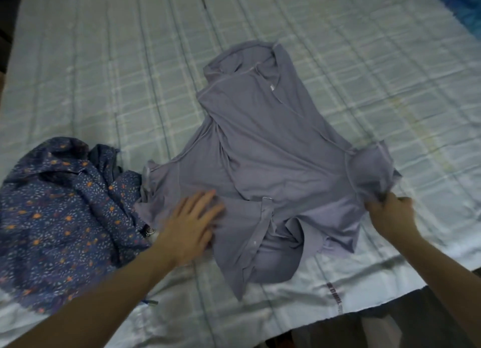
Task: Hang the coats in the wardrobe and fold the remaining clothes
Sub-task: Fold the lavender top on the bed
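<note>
Plaid bed carries an unfolded shirt: your left hand presses it flat, right hand pinches its edge. Floral garment waits crumpled; folding has barely begun.

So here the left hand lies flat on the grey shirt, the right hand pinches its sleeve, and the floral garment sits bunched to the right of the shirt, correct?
Not quite: the floral garment is bunched to the left of the grey shirt, not the right, as the head view shows. The rest stands: the left hand lies flat on the shirt and the right hand pinches its sleeve.
</note>
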